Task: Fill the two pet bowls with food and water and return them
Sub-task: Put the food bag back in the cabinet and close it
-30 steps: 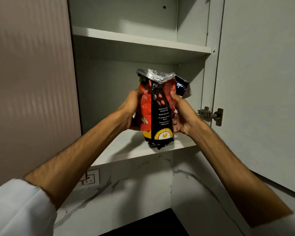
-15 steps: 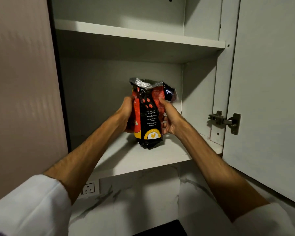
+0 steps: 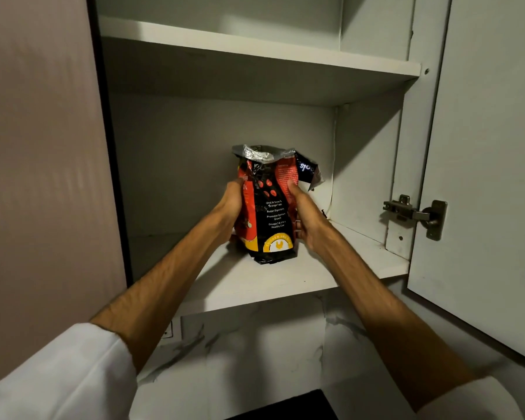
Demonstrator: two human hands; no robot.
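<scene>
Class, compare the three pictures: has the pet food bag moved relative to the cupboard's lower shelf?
Yes. The pet food bag has gone from the front edge deeper onto the lower shelf, where its base now rests.

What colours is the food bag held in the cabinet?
Black and red-orange, a yellow chicken badge at its base, crumpled silver top: pet food bag, head view.

The scene is dim, with light that seems to come from behind the camera. The upper shelf (image 3: pixel 255 47) throws a wide shadow on the cabinet back wall. The foil top of the pet food bag (image 3: pixel 267 204) shows small glare. Straight edges bend near the borders. Focus is sharp.
</scene>
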